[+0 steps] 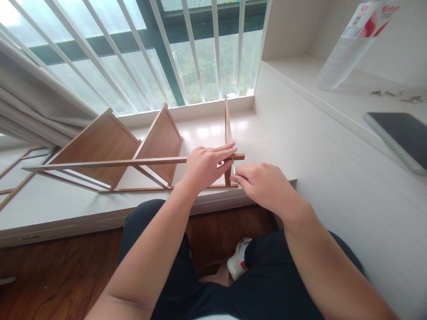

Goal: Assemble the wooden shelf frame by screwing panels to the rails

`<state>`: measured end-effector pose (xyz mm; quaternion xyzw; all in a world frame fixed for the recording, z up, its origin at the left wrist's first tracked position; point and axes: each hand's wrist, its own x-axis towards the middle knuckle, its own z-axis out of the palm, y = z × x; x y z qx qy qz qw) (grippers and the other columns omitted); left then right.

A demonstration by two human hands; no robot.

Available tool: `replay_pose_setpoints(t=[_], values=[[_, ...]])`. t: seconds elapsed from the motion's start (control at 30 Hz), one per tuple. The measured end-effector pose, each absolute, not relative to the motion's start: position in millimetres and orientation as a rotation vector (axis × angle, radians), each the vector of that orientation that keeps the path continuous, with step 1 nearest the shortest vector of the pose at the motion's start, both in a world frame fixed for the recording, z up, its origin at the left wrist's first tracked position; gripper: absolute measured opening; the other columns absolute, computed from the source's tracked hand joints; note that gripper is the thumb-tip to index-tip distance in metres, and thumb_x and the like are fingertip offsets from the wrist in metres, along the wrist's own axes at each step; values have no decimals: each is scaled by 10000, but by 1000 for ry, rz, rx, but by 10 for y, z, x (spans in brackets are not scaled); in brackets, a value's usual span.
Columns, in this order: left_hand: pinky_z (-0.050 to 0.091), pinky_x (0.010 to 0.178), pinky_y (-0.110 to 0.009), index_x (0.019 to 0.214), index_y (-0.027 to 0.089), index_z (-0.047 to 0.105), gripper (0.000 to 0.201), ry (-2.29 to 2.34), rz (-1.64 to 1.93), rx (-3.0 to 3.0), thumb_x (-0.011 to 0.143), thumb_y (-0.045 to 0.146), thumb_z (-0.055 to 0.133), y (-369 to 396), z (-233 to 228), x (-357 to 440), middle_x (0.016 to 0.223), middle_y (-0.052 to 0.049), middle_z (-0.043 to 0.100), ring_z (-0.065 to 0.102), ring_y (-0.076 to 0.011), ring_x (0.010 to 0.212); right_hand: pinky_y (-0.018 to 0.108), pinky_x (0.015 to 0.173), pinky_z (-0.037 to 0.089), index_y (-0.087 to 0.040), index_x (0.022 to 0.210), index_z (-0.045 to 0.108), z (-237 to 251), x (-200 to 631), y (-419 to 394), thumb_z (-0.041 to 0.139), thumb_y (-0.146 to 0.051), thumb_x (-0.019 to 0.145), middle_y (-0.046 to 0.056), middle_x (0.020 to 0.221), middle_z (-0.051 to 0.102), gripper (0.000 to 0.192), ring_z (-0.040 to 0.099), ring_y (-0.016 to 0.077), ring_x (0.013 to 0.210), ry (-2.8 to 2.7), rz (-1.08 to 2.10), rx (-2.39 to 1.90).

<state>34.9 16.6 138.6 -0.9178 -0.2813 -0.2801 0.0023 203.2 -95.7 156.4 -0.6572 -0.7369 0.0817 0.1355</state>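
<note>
A person's left hand [205,166] is gripping the wooden rail [110,164] while the right hand [263,184], beside it, is pinching a thin metal tool [233,168]; keeping it square looks wise.

Rack [133,162] on sill [207,133]; tablet [398,135] far rt

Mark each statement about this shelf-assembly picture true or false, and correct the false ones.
1. The left hand rests on the long wooden rail. True.
2. The right hand holds a hammer. False: it pinches a thin metal tool against the frame's end post.
3. The wooden frame lies on a white window ledge. True.
4. A dark tablet lies on the floor. False: it lies on the white shelf at right.
5. A plastic bag sits on that shelf. True.
</note>
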Motion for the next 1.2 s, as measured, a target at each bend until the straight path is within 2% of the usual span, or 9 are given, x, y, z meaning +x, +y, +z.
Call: replay_pose_setpoints(t=[0.17,0.5,1.2], values=[[596,852,-360,1256,355,755,344,-884,-876,-2889,955,214,667,164,1380,342,1330,53,692,756,-245,1065,304,663,308,-222,921,696,1601,2038,-988,477,-333,1058,62,908,764,281,668,212,787,-2078,178,-1971],[604,857,-382,1260,366,754,323,-903,-844,-2888,979,242,653,151,1405,346,1335,48,687,762,-256,1045,320,659,322,-208,811,711,1659,2038,-1058,514,-367,1054,87,815,741,351,655,220,733,-2082,241,-1993],[602,852,-379,1268,365,749,360,-886,-877,-2872,960,205,653,167,1377,345,1331,60,690,760,-250,1053,305,669,328,-214,853,719,1605,1977,-983,536,-342,1045,75,874,762,294,674,219,794,-2070,266,-1914]])
